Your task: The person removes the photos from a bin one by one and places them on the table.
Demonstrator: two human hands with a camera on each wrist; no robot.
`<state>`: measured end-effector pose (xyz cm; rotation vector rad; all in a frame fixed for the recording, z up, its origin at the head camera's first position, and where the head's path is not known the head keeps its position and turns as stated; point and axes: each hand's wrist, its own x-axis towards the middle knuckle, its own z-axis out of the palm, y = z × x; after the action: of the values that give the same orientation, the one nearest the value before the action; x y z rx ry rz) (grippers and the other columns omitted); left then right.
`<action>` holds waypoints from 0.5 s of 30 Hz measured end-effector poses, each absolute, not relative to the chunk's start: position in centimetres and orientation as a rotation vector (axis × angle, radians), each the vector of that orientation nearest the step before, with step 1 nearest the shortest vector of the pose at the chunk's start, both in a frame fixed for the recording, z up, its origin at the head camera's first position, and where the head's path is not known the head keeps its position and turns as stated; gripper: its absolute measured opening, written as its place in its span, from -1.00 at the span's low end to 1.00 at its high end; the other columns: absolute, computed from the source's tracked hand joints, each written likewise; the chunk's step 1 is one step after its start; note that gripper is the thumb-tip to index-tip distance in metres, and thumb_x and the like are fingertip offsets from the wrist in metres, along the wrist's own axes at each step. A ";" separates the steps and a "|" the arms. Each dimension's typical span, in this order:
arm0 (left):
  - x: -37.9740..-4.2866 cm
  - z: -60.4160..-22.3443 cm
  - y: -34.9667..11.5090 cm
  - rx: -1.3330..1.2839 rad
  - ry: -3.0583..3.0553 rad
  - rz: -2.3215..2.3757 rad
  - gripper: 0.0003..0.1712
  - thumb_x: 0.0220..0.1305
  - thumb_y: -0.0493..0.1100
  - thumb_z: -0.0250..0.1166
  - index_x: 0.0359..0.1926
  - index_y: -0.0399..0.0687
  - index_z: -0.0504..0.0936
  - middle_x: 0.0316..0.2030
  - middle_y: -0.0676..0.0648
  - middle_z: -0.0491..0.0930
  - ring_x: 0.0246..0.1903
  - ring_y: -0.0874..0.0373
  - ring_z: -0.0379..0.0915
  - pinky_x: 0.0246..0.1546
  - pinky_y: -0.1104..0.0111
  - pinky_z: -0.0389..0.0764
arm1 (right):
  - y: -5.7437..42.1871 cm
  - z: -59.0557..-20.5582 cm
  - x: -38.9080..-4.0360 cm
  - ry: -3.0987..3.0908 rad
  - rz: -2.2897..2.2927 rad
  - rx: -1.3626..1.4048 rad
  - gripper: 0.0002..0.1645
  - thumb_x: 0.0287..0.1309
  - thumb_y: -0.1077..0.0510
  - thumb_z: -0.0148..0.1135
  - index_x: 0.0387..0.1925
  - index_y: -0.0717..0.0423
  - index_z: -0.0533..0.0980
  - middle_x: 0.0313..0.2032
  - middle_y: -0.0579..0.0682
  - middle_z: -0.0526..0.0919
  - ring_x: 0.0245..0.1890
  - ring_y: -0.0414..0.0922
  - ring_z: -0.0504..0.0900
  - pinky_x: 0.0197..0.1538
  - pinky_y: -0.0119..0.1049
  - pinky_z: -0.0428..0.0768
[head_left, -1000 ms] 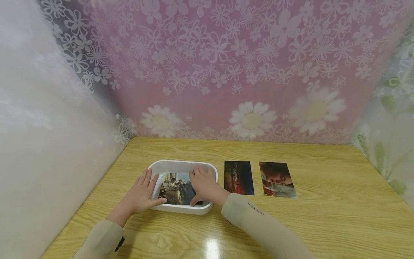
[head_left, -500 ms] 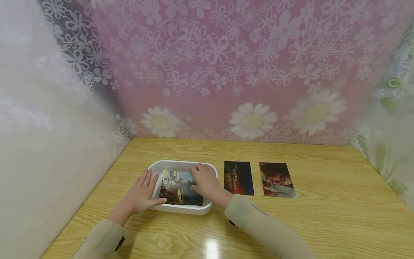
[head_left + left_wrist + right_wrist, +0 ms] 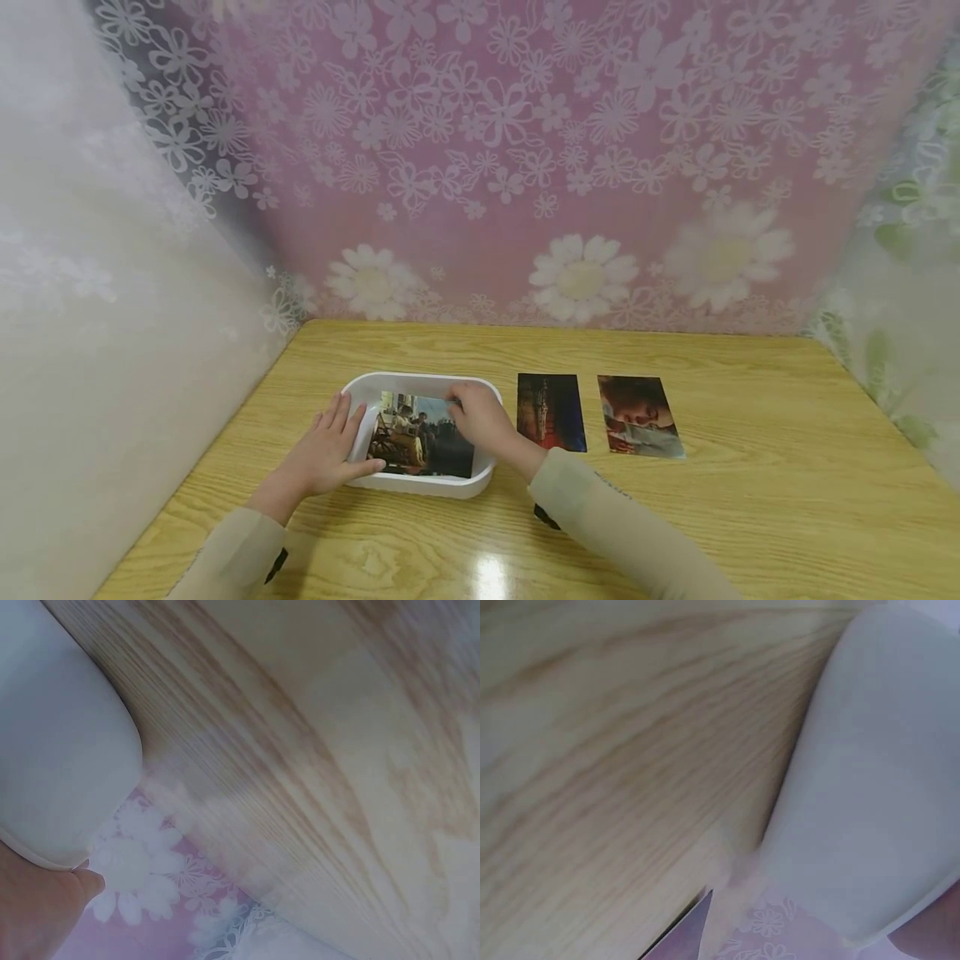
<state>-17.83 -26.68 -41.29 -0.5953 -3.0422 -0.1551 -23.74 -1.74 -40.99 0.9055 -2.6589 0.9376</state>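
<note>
A white plastic tub [image 3: 480, 492] with rounded corners stands on the table, left of the middle. Inside it lies a photo print [image 3: 420, 442] of seated figures, slightly tilted against the tub's walls. My right hand [image 3: 480, 419] reaches over the tub's right end and pinches the print's upper right corner between thumb and curled fingers; the hand covers that corner. Spread along the tub's left rim, my left hand [image 3: 322, 450] rests with straight fingers, its thumb on the near rim. In the left wrist view the tub's outer wall [image 3: 67, 742] shows beside part of the hand.
To the tub's right lie a dark print [image 3: 551, 412] with red and blue tones and another print [image 3: 641, 417] showing a face. Wood-grain table [image 3: 750, 483] extends to the right. A pink flowered backdrop [image 3: 480, 167] rises behind.
My right hand has gone from spread over the print to pinching its upper right corner, shifting slightly right. The print's upper edge has risen a little. The left hand stays put.
</note>
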 end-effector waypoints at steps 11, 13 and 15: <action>-17.9 -41.5 -26.7 -0.603 -3.027 -0.159 0.08 0.08 0.39 0.00 0.28 -0.43 0.02 0.25 -0.47 -0.18 0.25 -0.31 -0.33 0.12 -0.13 -0.06 | -0.6 -39.4 -23.2 -2.710 1.327 0.705 -0.85 0.18 0.29 0.04 -0.24 0.20 0.51 -0.39 0.00 0.55 -0.49 -0.20 0.50 -0.49 -0.38 0.45; -17.9 -41.5 -26.8 -0.603 -3.028 -0.160 0.08 0.08 0.39 -0.01 0.28 -0.43 0.01 0.25 -0.47 -0.18 0.24 -0.31 -0.34 0.12 -0.13 -0.06 | -0.2 -38.9 -23.1 -2.705 1.387 0.648 -0.85 0.18 0.28 0.03 -0.23 0.19 0.50 -0.37 0.00 0.54 -0.45 -0.17 0.51 -0.46 -0.36 0.47; -17.9 -41.5 -26.8 -0.605 -3.025 -0.151 0.08 0.08 0.39 -0.01 0.28 -0.43 0.01 0.25 -0.47 -0.18 0.25 -0.31 -0.34 0.12 -0.13 -0.06 | 0.2 -38.4 -23.1 -2.691 1.443 0.581 -0.85 0.18 0.28 0.04 -0.23 0.18 0.50 -0.36 0.00 0.53 -0.40 -0.13 0.52 -0.41 -0.33 0.49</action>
<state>-17.93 -26.80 -41.52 -0.6046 -3.0251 -0.1512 -23.07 0.24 -38.44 0.5809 -2.6906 1.4434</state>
